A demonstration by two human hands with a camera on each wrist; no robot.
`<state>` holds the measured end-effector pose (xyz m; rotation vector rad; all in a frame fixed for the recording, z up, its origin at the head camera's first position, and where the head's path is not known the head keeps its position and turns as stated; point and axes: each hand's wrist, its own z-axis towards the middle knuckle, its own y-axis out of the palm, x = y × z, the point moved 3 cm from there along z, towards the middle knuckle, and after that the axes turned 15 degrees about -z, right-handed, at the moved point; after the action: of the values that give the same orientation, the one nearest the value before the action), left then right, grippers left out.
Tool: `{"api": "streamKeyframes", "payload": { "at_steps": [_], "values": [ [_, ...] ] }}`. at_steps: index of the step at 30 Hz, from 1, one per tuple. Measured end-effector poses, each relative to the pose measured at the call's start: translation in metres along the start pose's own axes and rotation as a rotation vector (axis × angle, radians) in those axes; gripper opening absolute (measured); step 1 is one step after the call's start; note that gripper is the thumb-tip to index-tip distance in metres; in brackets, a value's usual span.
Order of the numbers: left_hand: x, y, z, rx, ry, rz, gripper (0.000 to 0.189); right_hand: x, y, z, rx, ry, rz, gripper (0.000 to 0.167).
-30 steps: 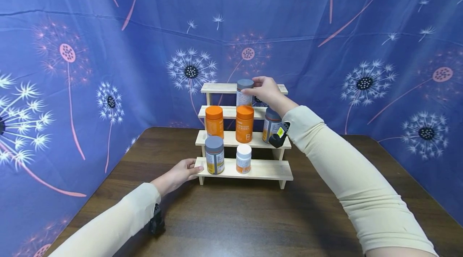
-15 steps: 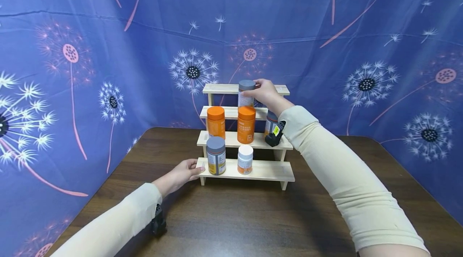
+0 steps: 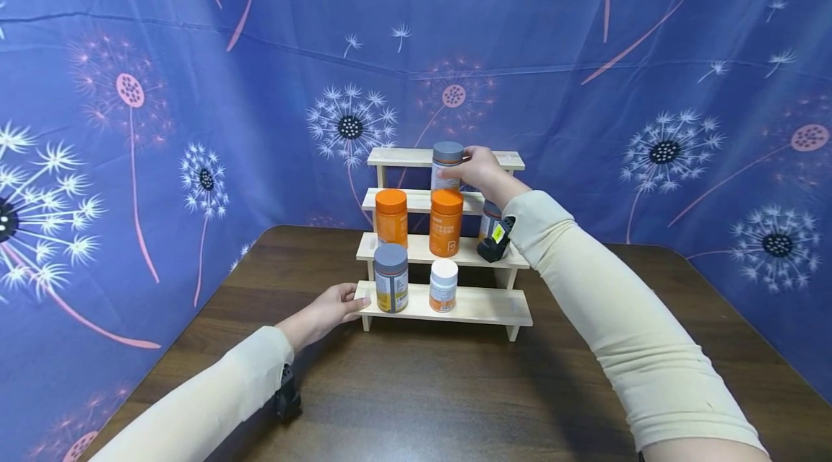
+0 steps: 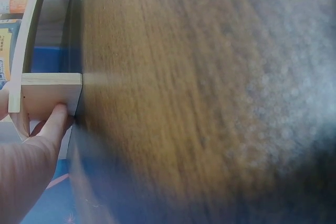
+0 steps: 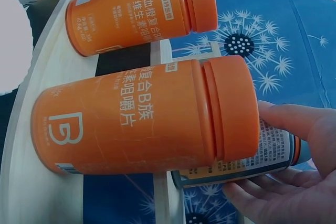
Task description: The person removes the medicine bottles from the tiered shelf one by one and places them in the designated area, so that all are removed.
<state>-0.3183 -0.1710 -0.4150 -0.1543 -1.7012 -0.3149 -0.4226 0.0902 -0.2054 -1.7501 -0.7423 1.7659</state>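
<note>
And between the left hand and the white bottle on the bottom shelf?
A gray-lidded jar, standing on the bottom shelf; the head view shows it.

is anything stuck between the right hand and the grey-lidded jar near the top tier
No, nothing visible: the right hand grips the grey-lidded jar directly. The right orange jar on the second tier up hides that jar's base from the head view, but does not separate hand and jar.
</note>
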Motion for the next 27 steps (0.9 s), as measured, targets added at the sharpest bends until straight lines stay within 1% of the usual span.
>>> {"api": "streamKeyframes", "payload": {
  "at_steps": [6,12,16,23,27],
  "values": [
    [0.0,0.001,-0.001,0.0,-0.002,0.008,0.049,0.001,0.0,-0.002,0.007,-0.001,-0.02,0.065],
    [-0.001,0.003,-0.001,0.013,-0.005,0.007,0.05,0.003,0.0,-0.002,0.023,-0.011,-0.016,0.063],
    [-0.001,0.003,-0.002,0.011,-0.001,0.001,0.049,0.004,0.0,-0.002,0.034,-0.01,-0.012,0.062],
    [0.001,0.003,-0.002,0.015,-0.004,0.002,0.049,0.003,-0.007,-0.005,0.092,-0.041,0.004,0.063],
    [0.002,0.003,-0.002,0.015,-0.002,-0.004,0.049,0.001,-0.01,-0.008,0.089,-0.052,0.005,0.064]
  ]
}}
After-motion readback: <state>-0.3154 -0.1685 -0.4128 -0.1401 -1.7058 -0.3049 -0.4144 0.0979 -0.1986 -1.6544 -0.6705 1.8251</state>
